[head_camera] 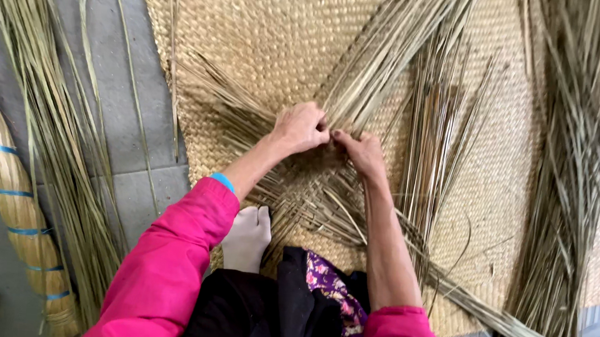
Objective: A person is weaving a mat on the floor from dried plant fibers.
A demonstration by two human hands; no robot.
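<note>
You're sitting with a socked foot (248,237) planted on the woven mat (268,30), pink sleeves reaching forward. Your left hand (302,126) is pinching a bunch of reed strands (387,61) with clenched fingers, and your right hand (362,152) is gripping strands just beside it. Further out, loose reeds (587,141) are lying across the mat.

Your fingertips (326,131) curl out of sight among the reed strands (395,47), so your grip cannot be told. The woven mat (268,23) and rolled mat (0,166) run past the picture's edges. Your sock-clad foot (248,236) is half hidden by dark clothing.
</note>
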